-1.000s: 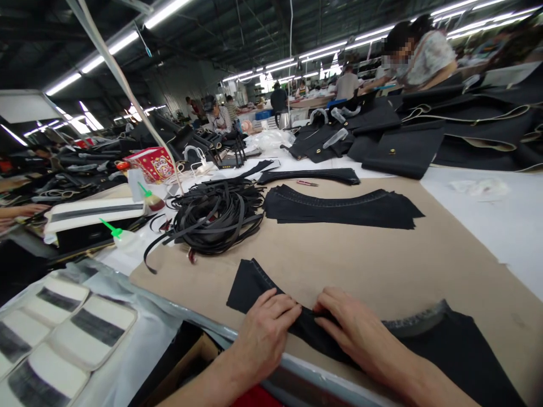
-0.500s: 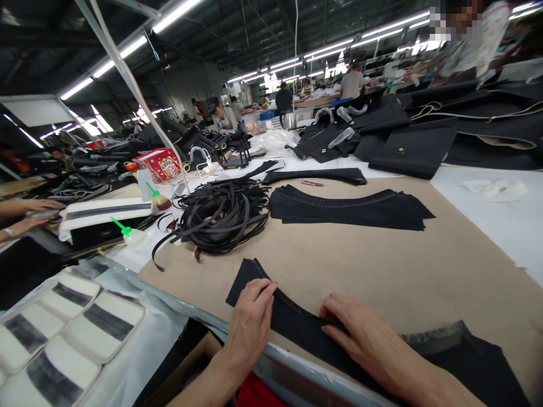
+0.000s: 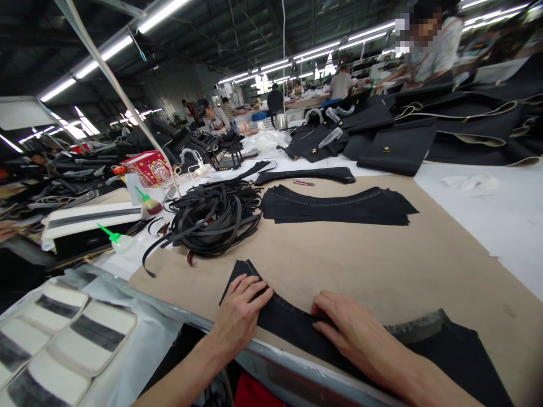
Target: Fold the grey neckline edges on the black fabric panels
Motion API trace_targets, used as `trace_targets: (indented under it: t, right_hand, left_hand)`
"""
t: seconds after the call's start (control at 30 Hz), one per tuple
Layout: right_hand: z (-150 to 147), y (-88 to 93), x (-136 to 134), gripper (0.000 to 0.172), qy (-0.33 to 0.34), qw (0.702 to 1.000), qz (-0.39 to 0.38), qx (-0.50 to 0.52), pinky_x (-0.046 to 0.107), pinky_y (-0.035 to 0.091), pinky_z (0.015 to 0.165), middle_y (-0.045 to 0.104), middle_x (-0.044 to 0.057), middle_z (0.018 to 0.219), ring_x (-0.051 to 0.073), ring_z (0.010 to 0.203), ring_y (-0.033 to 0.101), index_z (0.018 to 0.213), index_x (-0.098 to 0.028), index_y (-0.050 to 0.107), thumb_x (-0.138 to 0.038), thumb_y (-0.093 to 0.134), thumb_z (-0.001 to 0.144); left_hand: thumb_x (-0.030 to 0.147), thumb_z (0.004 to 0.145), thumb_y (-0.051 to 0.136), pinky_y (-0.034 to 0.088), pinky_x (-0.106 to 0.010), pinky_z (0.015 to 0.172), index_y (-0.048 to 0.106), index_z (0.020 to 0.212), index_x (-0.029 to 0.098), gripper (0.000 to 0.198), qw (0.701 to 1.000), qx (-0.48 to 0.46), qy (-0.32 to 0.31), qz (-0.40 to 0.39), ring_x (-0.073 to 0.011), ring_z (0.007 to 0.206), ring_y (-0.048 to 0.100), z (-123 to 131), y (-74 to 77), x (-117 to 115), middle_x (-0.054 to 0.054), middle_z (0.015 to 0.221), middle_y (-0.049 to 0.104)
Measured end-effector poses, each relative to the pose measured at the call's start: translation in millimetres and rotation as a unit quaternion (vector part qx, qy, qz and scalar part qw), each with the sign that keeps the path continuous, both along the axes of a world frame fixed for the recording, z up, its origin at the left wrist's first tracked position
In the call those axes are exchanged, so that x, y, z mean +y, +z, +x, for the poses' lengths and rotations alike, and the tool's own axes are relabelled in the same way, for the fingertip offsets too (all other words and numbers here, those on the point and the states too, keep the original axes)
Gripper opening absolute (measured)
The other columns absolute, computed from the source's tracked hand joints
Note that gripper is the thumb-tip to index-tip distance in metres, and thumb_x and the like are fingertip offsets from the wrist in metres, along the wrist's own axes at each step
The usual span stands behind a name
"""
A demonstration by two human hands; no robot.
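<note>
— Over at eight o'clock, beyond the near-left corner of the table (image 3: 382,265), what are those white pads (image 3: 93,336)?

— Padded panels, each with a dark stripe, lying well apart from the work. At ten o'clock there's a glue bottle (image 3: 113,240) with a green tip, and at eleven a tangled heap of black straps (image 3: 212,217).

— And the hands?

— Both are at six o'clock, by the near edge. The left hand (image 3: 240,314) lies open, palm down, with its fingers spread over the left end of a curved black piece (image 3: 288,319). The right hand (image 3: 352,330) is open and flat too, just to the right, with its fingertips on the same piece. Neither grips anything.

— How would you press it well?

— It looks to me like smoothing. Put the weight through flat finger pads, not nails. Stroke outward from the middle, following the curve, so no ridge gets trapped. Let one hand pin while the other slides, or the piece may creep on the brown sheet under it. Its right end runs under the right forearm toward four o'clock, so that arm shouldn't drag it.

— Anything further right?

— At one o'clock there's a neat stack of similar black pieces (image 3: 339,206), well apart from the hands.
</note>
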State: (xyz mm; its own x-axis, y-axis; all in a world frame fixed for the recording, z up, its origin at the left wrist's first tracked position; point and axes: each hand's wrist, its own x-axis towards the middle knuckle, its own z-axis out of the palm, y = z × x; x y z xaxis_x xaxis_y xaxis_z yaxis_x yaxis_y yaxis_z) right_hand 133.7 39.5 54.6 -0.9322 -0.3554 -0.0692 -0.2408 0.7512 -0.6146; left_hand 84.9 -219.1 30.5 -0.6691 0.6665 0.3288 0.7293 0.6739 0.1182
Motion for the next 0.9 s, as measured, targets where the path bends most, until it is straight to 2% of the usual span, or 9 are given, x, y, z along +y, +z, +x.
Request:
trace_targets:
  t: [0.2, 0.37, 0.5, 0.63, 0.73, 0.9]
  right_hand:
    - [2.5, 3.0, 1.7, 0.009, 0.0, 1.0, 0.012, 0.011, 0.031, 0.038, 0.074, 0.061, 0.0, 0.091, 0.019, 0.086, 0.055, 0.087, -0.022, 0.056, -0.014, 0.057, 0.084]
    - [1.3, 6.4, -0.1, 0.007, -0.005, 0.999, 0.02, 0.027, 0.03, 0.038, 0.073, 0.061, 0.001, 0.09, 0.019, 0.085, 0.056, 0.087, -0.021, 0.057, -0.016, 0.059, 0.084]
    - [-2.1, 5.4, -3.8, 0.005, -0.021, 0.998, 0.034, 0.043, 0.03, 0.037, 0.07, 0.062, 0.001, 0.088, 0.019, 0.082, 0.057, 0.085, -0.02, 0.058, -0.016, 0.059, 0.084]
    - [-3.2, 0.8, -5.1, 0.006, -0.028, 0.997, 0.034, 0.057, 0.029, 0.036, 0.068, 0.062, 0.001, 0.089, 0.019, 0.08, 0.057, 0.087, -0.02, 0.058, -0.016, 0.059, 0.083]
    - [-2.8, -3.0, -3.9, 0.009, -0.029, 0.997, 0.031, 0.057, 0.029, 0.036, 0.069, 0.062, 0.002, 0.091, 0.019, 0.082, 0.057, 0.089, -0.019, 0.058, -0.015, 0.057, 0.082]
    - [-3.0, -6.6, 0.9, 0.014, -0.034, 0.998, 0.018, 0.043, 0.029, 0.037, 0.072, 0.063, 0.004, 0.09, 0.019, 0.083, 0.058, 0.087, -0.018, 0.059, -0.01, 0.053, 0.077]
  left_hand:
    - [0.005, 0.087, 0.041, 0.035, -0.048, 0.106, 0.059, 0.122, 0.022, 0.043, 1.0, 0.014, 0.002, -0.009, -0.0235, 0.12, 0.047, 6.5, -2.9, 1.2, -0.005, 0.126, 0.06]
    - [0.005, 0.087, 0.043, 0.03, -0.051, 0.108, 0.061, 0.118, 0.025, 0.041, 0.999, 0.031, -0.011, -0.005, -0.0234, 0.125, 0.043, -8.9, -2.8, -1.7, -0.003, 0.126, 0.06]
    - [0.006, 0.088, 0.045, 0.03, -0.049, 0.106, 0.064, 0.111, 0.024, 0.035, 0.998, 0.025, -0.011, 0.054, -0.023, 0.121, 0.045, -16.3, 5.6, 13.8, -0.003, 0.122, 0.061]
    - [0.01, 0.086, 0.054, 0.039, -0.04, 0.098, 0.062, 0.111, 0.021, 0.029, 0.989, -0.095, -0.002, 0.115, -0.0199, 0.106, 0.052, -0.4, 13.8, 49.9, -0.004, 0.11, 0.064]
    - [0.007, 0.08, 0.057, 0.042, -0.036, 0.092, 0.065, 0.103, 0.023, 0.028, 0.974, -0.204, -0.003, 0.101, -0.0191, 0.1, 0.054, 10.6, 17.6, 72.3, -0.002, 0.102, 0.064]
    - [0.001, 0.073, 0.052, 0.043, -0.034, 0.089, 0.066, 0.089, 0.019, 0.027, 0.967, -0.249, -0.004, 0.057, -0.0193, 0.096, 0.054, 8.1, 25.8, 85.8, -0.002, 0.092, 0.063]
